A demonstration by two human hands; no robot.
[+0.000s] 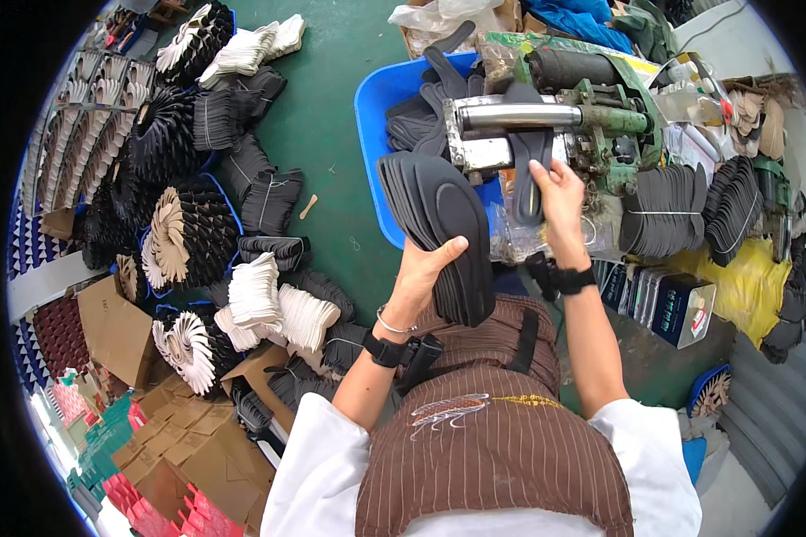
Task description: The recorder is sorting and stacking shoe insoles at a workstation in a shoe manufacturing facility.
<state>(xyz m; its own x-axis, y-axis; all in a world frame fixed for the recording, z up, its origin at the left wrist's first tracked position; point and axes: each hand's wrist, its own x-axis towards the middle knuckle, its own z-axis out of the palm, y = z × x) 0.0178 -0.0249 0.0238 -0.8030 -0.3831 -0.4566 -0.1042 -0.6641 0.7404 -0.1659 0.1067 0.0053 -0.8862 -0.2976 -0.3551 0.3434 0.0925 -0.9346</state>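
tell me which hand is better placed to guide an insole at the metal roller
Likely the right hand: it holds a single dark insole at the metal roller, while the left hand is occupied with a stack of insoles.

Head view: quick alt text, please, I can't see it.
The left grip holds a stack of dark insoles, while the right grip holds a single insole at the metal roller of a green machine. A blue bin with more insoles stands to the machine's left.
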